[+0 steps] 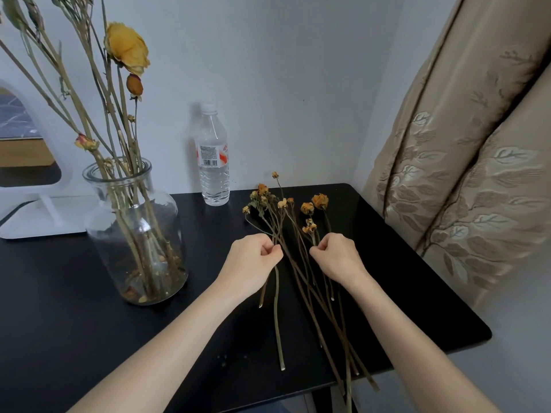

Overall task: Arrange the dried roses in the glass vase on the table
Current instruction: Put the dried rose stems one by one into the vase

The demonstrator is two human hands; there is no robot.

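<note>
A glass vase (135, 234) stands on the left of the black table (74, 308) and holds several long dried stems, one topped by a large yellow rose (126, 49). Several dried roses (298, 263) with small orange heads lie loose on the table to the right of the vase, their stem ends overhanging the front edge. My left hand (253, 263) is pinched on stems at the left side of the bunch. My right hand (337, 257) is pinched on a stem at its right side. Both hands rest low over the table.
A clear water bottle (213, 162) stands at the back against the wall. A white-framed mirror (35, 186) sits at the far left behind the vase. A beige patterned curtain (465, 174) hangs close to the table's right edge.
</note>
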